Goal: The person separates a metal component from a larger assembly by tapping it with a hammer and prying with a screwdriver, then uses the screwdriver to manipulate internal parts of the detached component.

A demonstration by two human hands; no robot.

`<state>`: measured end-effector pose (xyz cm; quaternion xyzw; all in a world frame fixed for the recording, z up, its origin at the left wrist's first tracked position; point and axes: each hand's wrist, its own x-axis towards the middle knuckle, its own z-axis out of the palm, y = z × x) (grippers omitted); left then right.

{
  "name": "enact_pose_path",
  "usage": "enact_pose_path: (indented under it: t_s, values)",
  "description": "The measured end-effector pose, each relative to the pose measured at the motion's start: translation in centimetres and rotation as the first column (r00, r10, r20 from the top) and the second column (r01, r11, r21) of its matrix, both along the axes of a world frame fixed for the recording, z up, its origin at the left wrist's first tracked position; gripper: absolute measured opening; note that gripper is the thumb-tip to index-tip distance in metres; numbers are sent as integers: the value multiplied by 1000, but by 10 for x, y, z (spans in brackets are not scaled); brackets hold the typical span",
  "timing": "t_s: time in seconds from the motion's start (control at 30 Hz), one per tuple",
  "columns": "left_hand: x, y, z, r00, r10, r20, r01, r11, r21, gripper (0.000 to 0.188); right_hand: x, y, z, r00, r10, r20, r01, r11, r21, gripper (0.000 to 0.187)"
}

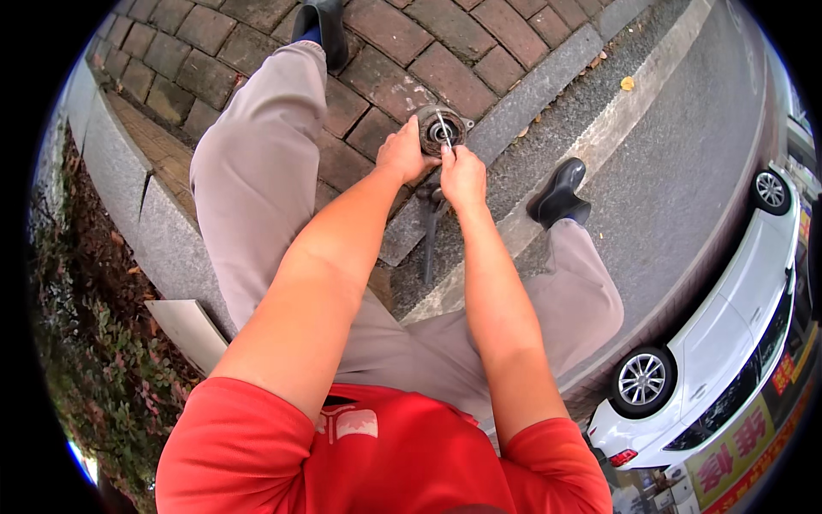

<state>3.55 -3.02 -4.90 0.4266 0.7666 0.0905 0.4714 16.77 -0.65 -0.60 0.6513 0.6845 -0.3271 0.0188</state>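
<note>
Both hands are working at a round rusty metal part (439, 130) over the brick paving (479, 60): left hand (404, 152) gripping its rim, right hand (462, 174) pinching a thin tool (443, 128) into its centre; work seems midway.

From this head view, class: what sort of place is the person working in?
Probably a roadside pavement outdoors: brick paving, a stone kerb beside asphalt, and a parked white car.
</note>
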Motion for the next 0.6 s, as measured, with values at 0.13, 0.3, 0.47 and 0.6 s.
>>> enact_pose_path:
  t_s: [0.13, 0.3, 0.47, 0.6]
  values:
    - [-13, -4, -12, 993, 94, 69, -97, 994, 41, 78, 6, -8, -9, 998, -30, 48, 35, 993, -111, 35]
    - [-20, 7, 14, 995, -97, -21, 99, 953, 286, 33, 8, -18, -7, 992, -119, 40, 124, 969, -212, 38]
    - [-20, 10, 22, 960, -244, -139, 279, 885, 374, 17, 9, -28, -10, 991, -19, 136, 53, 966, -252, 38]
    - [-21, 25, 23, 913, -343, -220, 407, 795, 450, 14, -4, -21, -14, 988, 36, 153, -22, 996, -89, 39]
